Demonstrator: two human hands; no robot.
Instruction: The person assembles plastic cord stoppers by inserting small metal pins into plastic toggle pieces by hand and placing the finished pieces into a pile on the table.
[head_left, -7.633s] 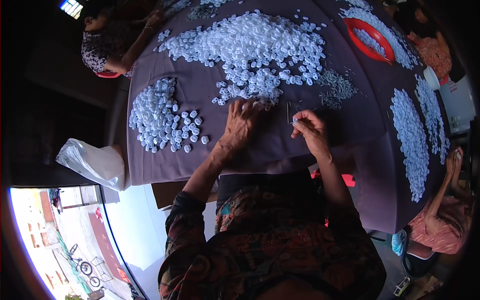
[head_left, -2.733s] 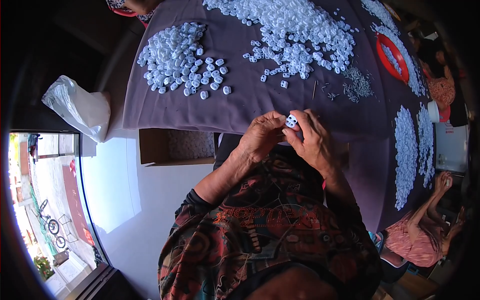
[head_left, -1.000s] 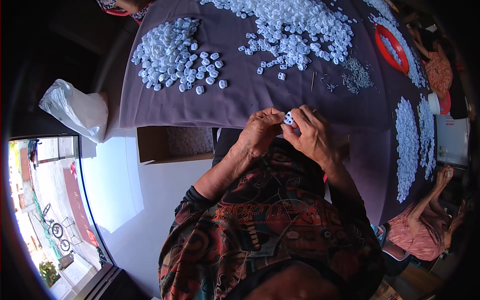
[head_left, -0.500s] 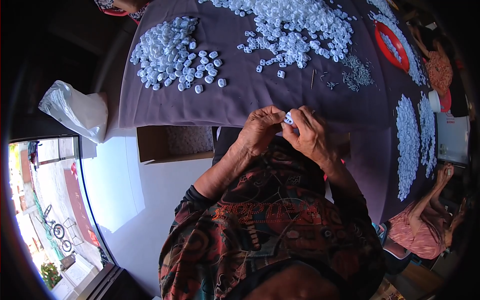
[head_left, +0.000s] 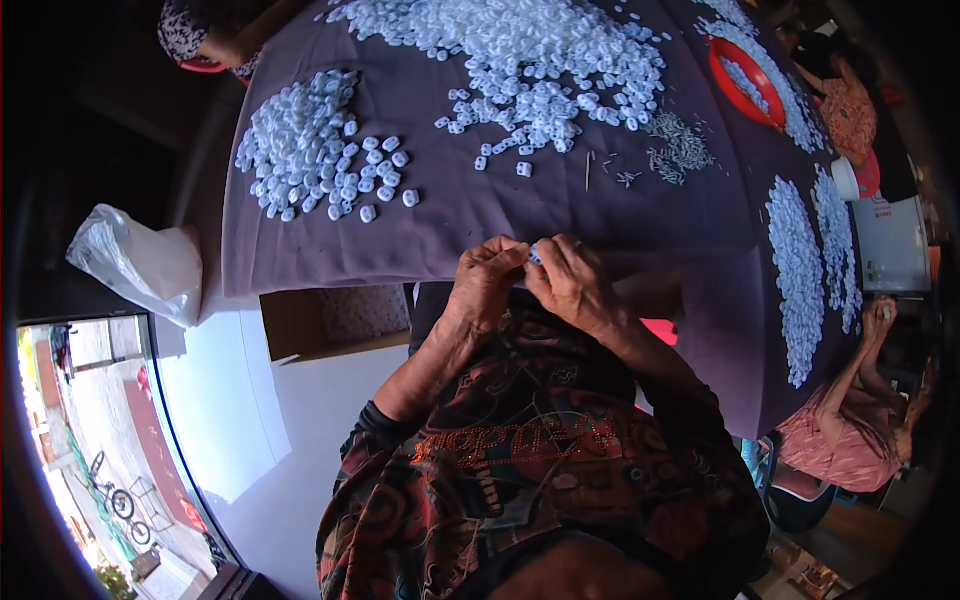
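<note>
Pinched between the fingertips of both hands, a small white plastic piece shows only as a pale, bluish-white speck, too covered to make out its shape. It sits just off the near edge of the purple cloth-covered table, over the person's lap. The left hand curls its fingers closed around the piece from the left, and the right hand closes its thumb and forefinger on it from the right, so the two hands touch at the fingertips.

Beyond them on the cloth lie four separate spreads of like white pieces, far too many to count singly: a compact heap of white pieces to the left with several strays beside it, a broad scatter of white pieces across the middle, a long strip of white pieces down the right side, and another by the far right corner. One thin pale stick lies near a small pile of tiny grey metal bits. One red round tray holds more white pieces. One clear plastic bag hangs off the table's left corner. Two other people sit at the table, one at the far left and one at the right.
</note>
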